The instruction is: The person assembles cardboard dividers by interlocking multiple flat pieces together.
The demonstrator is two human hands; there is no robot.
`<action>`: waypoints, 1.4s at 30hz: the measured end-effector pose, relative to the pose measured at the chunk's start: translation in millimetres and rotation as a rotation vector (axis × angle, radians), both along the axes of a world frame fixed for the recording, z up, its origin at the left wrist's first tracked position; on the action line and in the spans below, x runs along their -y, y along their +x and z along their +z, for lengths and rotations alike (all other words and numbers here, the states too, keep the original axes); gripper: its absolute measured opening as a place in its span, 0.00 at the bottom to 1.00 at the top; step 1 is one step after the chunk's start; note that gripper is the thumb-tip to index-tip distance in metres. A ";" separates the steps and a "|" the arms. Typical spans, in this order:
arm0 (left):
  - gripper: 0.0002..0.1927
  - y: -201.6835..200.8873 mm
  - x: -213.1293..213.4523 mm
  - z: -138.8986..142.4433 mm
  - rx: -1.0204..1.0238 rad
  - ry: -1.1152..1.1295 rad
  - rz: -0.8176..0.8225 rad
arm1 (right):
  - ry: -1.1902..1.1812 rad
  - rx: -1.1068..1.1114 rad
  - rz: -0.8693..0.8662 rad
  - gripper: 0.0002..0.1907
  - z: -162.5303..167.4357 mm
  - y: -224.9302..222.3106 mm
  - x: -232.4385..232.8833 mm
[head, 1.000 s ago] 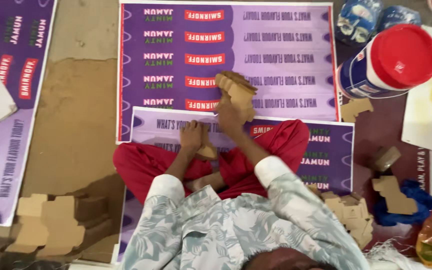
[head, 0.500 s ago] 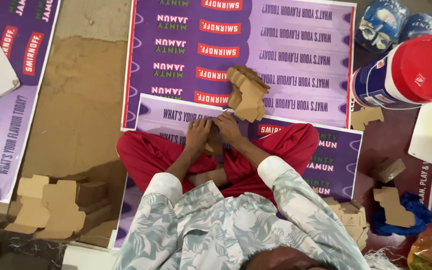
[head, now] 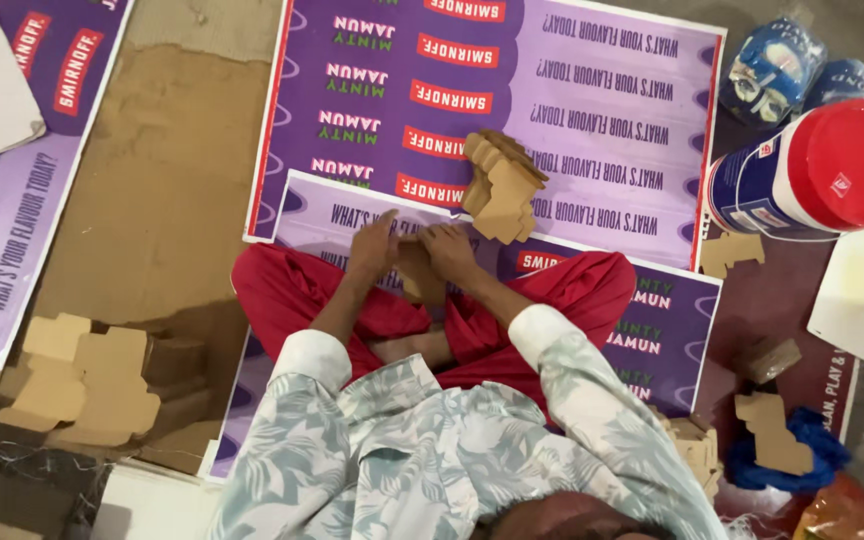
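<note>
A: Head view — person sits cross-legged in red trousers on purple printed sheets [head: 592, 110] spread on the floor. Both hands meet over the lap on a small brown cardboard piece [head: 418, 275].

B: Grip?

A: Left hand [head: 374, 246] has its fingers laid over the piece's left edge; right hand [head: 449, 250] has its fingers curled on the piece's top right. Both are grasping it, and it sits between them, just above the knees.

B: Around them?

A: A stack of cut cardboard shapes [head: 502, 185] just beyond the right hand. More cardboard cutouts [head: 87, 380] heaped by the left knee. A jar with a red lid [head: 812, 170] lies on its side, well to the right — a blue cloth [head: 812, 445] under another cutout nearer.
</note>
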State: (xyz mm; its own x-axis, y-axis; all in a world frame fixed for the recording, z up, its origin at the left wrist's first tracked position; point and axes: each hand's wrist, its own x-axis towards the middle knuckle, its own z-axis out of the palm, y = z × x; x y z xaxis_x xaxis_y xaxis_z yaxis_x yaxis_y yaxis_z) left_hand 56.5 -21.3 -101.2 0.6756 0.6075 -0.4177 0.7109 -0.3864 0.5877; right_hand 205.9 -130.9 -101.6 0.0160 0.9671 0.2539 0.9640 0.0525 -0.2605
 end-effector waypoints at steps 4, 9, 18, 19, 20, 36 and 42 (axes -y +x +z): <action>0.39 5.7 5.1 10.1 0.108 0.314 -0.132 | 0.041 0.183 -0.473 0.11 32.5 57.7 -10.8; 0.28 25.4 19.0 11.3 -0.033 0.473 -0.231 | 0.357 0.094 -0.510 0.15 48.7 77.6 -4.5; 0.20 16.3 26.0 2.8 0.073 0.691 -0.324 | 0.117 -0.114 -0.136 0.22 13.1 -4.9 5.8; 0.21 14.9 28.0 3.9 0.125 0.725 -0.304 | 0.113 -0.128 -0.111 0.22 12.8 -2.3 4.0; 0.22 13.9 29.3 4.5 0.179 0.751 -0.284 | 0.101 -0.143 -0.088 0.21 12.3 0.6 2.7; 0.36 -11.5 29.5 -11.2 -0.015 0.345 -0.300 | -0.062 -0.042 0.034 0.18 -0.8 -15.7 9.7; 0.44 -7.8 33.0 0.1 0.161 0.510 -0.146 | 0.067 0.107 -0.533 0.19 22.4 53.2 -8.0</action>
State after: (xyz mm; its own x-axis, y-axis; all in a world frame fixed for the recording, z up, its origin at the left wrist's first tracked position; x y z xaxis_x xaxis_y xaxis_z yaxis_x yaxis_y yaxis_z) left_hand 48.7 -54.4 -101.2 0.7991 0.6009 0.0207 0.5449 -0.7384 0.3973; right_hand 259.1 -122.9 -79.2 0.4702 0.8139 0.3413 0.8825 -0.4374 -0.1727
